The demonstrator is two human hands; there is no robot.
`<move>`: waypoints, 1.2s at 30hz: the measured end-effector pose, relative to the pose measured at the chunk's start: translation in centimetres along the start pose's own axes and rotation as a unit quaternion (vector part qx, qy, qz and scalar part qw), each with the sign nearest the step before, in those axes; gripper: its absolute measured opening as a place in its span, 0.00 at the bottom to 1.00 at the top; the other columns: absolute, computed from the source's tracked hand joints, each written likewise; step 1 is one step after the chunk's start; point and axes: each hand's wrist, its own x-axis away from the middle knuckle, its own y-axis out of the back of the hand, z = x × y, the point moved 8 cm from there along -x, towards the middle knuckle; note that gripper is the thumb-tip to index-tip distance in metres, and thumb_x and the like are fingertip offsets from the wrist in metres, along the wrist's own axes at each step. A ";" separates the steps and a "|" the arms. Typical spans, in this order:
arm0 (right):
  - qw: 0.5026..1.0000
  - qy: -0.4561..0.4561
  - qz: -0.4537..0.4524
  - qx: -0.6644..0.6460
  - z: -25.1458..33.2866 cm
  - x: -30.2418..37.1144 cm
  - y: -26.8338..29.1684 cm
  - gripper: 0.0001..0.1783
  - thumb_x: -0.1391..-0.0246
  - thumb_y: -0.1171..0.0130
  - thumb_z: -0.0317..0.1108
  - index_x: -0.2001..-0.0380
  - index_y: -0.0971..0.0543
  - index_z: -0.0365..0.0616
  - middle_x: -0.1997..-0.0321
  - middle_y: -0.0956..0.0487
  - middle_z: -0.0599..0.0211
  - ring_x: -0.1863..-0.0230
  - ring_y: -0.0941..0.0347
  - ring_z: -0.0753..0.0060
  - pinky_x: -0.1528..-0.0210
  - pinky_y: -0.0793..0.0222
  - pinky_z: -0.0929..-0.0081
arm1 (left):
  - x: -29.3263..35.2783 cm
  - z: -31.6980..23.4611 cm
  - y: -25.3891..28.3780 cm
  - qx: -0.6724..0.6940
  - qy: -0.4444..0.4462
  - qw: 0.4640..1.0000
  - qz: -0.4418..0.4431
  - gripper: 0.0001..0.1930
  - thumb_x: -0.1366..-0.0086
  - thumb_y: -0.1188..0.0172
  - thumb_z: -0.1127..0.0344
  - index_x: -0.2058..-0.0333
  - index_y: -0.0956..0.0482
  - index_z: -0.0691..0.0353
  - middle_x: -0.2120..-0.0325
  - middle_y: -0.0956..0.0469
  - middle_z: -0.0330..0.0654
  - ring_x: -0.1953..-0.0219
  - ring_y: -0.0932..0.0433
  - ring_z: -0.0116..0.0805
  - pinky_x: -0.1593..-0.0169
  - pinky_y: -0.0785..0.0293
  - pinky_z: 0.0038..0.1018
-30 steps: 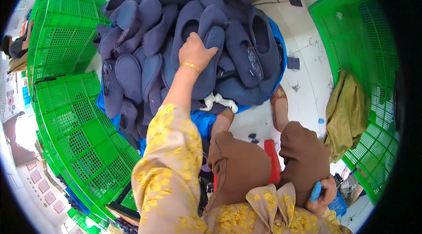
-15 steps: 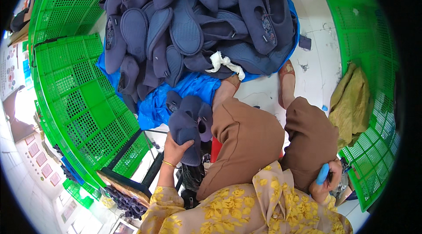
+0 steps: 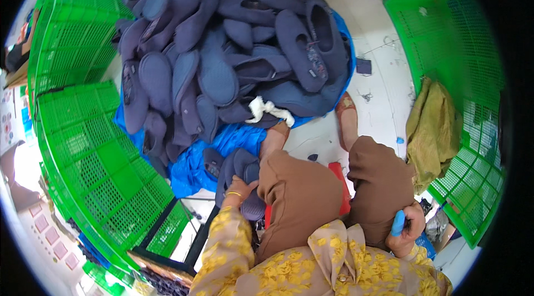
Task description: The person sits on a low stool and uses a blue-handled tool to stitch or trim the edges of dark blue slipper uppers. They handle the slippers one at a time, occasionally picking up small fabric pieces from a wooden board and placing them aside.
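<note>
My left hand [image 3: 238,189], with a thin yellow bracelet at its wrist, is closed on a dark blue slipper [image 3: 227,171]. Other slippers of the same kind lie against it, left of my knee, and partly hide one another. My right hand [image 3: 410,228] is beside my right thigh with its fingers curled in and a blue cover on one digit. Whether anything is inside those fingers is hidden. Ahead of me, a big heap of dark blue slippers [image 3: 217,68] rests on a blue plastic sheet [image 3: 189,171]. A white scrap of cloth [image 3: 267,110] lies at its near edge.
Green plastic crates [image 3: 94,146] stand along the left, with a dark metal frame [image 3: 203,235] near my left elbow. On the right is another green crate [image 3: 409,23] with an olive cloth [image 3: 434,135] draped by it. Something red [image 3: 339,185] shows between my legs.
The whole view has shifted, so the heap appears lower and further left. My left hand has moved forward and rightward with the slipper. My right hand stays by my thigh, fingers still curled.
</note>
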 end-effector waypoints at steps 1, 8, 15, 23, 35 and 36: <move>1.000 -0.009 0.002 0.000 -0.2 0.1 0.3 0.07 0.43 0.49 0.28 0.73 0.32 0.38 0.76 0.33 0.61 0.76 0.39 0.69 0.73 0.44 0.74 | 0.0 -1.3 2.5 -0.091 -0.049 0.993 0.063 0.47 0.47 0.42 0.31 0.47 0.33 0.74 0.52 0.25 0.61 0.48 0.25 0.54 0.45 0.30 0.41; 0.999 -0.004 -0.051 0.000 -0.9 0.2 1.1 0.04 0.50 0.44 0.26 0.75 0.29 0.42 0.83 0.38 0.66 0.84 0.44 0.70 0.80 0.51 0.74 | 5.4 -22.0 22.1 0.256 -0.439 0.845 -0.168 0.16 0.39 0.37 0.56 0.61 0.21 0.65 0.70 0.19 0.48 0.71 0.22 0.40 0.62 0.25 0.28; 0.998 -0.021 -0.047 -0.045 -2.1 0.5 2.1 0.02 0.57 0.45 0.24 0.76 0.28 0.42 0.82 0.37 0.65 0.83 0.42 0.67 0.78 0.48 0.73 | 0.6 -37.9 25.4 0.264 -0.255 0.842 -0.395 0.28 0.45 0.34 0.53 0.60 0.25 0.76 0.58 0.23 0.65 0.52 0.25 0.62 0.46 0.29 0.41; 0.985 -0.020 -0.141 -0.098 -4.7 1.7 3.0 0.03 0.64 0.45 0.25 0.83 0.29 0.40 0.86 0.34 0.62 0.85 0.40 0.66 0.78 0.44 0.71 | 3.1 -38.8 25.1 0.651 -0.388 0.642 -0.115 0.22 0.50 0.33 0.62 0.61 0.22 0.73 0.64 0.19 0.46 0.66 0.21 0.36 0.58 0.24 0.28; 0.969 0.001 -0.200 -0.149 -6.6 4.1 2.8 0.06 0.64 0.42 0.29 0.79 0.28 0.40 0.83 0.34 0.62 0.83 0.38 0.65 0.75 0.41 0.69 | -0.3 -44.3 23.5 0.495 -0.370 0.777 -0.122 0.30 0.57 0.31 0.67 0.53 0.27 0.71 0.57 0.22 0.55 0.54 0.22 0.47 0.49 0.27 0.34; 0.971 0.003 -0.192 -0.144 -6.5 3.9 2.8 0.07 0.64 0.42 0.29 0.80 0.29 0.40 0.84 0.34 0.61 0.83 0.38 0.66 0.76 0.42 0.69 | 0.1 -43.0 23.9 0.511 -0.389 0.761 -0.088 0.30 0.57 0.32 0.67 0.53 0.27 0.72 0.58 0.22 0.54 0.55 0.22 0.45 0.49 0.27 0.33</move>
